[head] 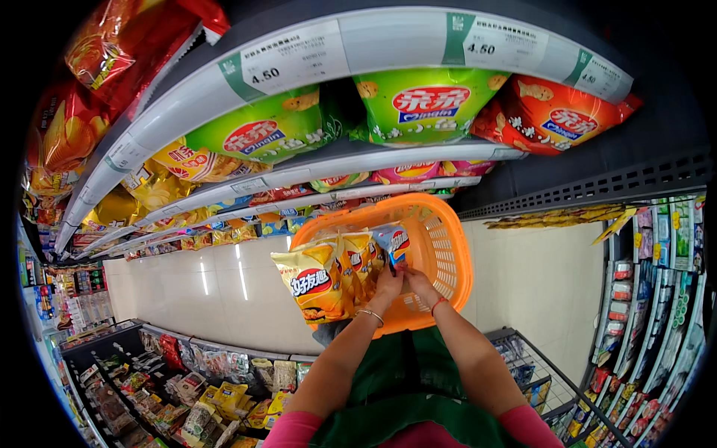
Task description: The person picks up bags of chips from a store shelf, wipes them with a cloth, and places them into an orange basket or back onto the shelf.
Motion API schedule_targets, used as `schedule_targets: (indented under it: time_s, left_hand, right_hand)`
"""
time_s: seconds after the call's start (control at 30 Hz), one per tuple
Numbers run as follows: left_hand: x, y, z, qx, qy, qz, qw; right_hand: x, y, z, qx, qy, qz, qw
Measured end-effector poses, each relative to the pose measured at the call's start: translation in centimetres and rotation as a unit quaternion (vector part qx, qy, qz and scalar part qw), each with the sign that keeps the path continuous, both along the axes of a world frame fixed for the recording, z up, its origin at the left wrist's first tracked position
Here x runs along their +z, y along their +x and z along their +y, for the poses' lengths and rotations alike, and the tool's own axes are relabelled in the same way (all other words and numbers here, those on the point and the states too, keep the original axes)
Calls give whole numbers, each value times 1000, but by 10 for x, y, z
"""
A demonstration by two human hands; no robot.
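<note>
Below the shelf is an orange plastic shopping basket (460,263) with slotted walls. Several yellow-orange snack bags (316,283) stand packed along its left side, the nearest one leaning out over the rim. Beside them, a blue snack bag (396,246) is tucked toward the basket's middle. My left hand (389,284) and my right hand (419,283) come together at this blue bag's lower end, with fingers bent inward around its edge. A small dark spot shows between the fingers; what it is cannot be made out. Some fingertips are hidden.
Above the basket, shelves hold green puffed-snack bags (428,106) and a red one (552,115) behind a price rail (392,42). Lower left stands a bin of packaged foods (185,386). A wire rack (538,369) and stocked shelves (644,313) stand right. Tiled floor (207,285) lies below.
</note>
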State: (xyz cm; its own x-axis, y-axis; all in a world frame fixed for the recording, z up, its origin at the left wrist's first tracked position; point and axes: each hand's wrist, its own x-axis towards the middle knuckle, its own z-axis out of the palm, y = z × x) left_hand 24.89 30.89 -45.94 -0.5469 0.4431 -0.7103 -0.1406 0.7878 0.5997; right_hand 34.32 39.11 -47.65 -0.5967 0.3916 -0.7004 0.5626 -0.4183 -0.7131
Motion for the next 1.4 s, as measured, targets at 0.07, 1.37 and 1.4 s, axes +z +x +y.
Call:
schedule_targets:
  time_s: [0.07,1.37,1.4]
  left_hand:
    - [1,-1,10,-23,-47,80,995]
    - [294,-15,-51,7,376,49,925]
    - [291,-22,-52,-9,414,68,908]
  right_hand:
    - [-14,3,3,38,51,-26,998]
    - [288,14,10,-35,269,229,935]
    - [305,9,10,-31,273,241,931]
